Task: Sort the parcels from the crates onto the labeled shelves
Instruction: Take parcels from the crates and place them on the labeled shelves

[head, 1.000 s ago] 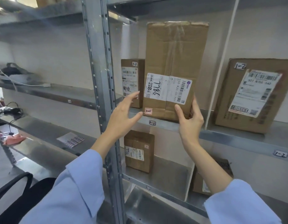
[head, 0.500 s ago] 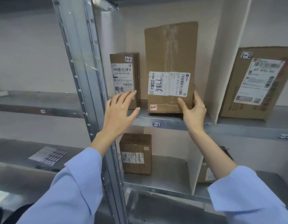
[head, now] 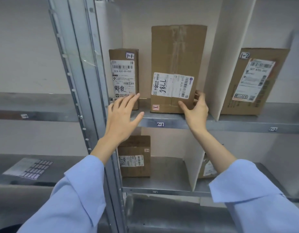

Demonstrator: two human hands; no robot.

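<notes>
A tall brown parcel (head: 178,52) with a white label reading 7786 and a small red 1-1 sticker stands upright on the metal shelf (head: 172,122) marked 1-1. My right hand (head: 195,111) grips its lower right corner, thumb on the front and fingers round the side. My left hand (head: 121,118) hovers with straight, spread fingers in front of the shelf edge, its fingertips before a smaller parcel (head: 124,73) tagged 1-1 that stands at the left of the same bay.
A white divider (head: 217,91) closes the bay on the right; beyond it a parcel tagged 1-2 (head: 256,78) leans back. A grey upright post (head: 81,68) runs by my left arm. The lower shelf holds a small parcel (head: 134,157). A sticker sheet (head: 30,168) lies left.
The tall parcel has gone further back onto the 1-1 shelf and stands upright. My left hand has drifted left, away from it. My right hand keeps its hold on the lower right corner.
</notes>
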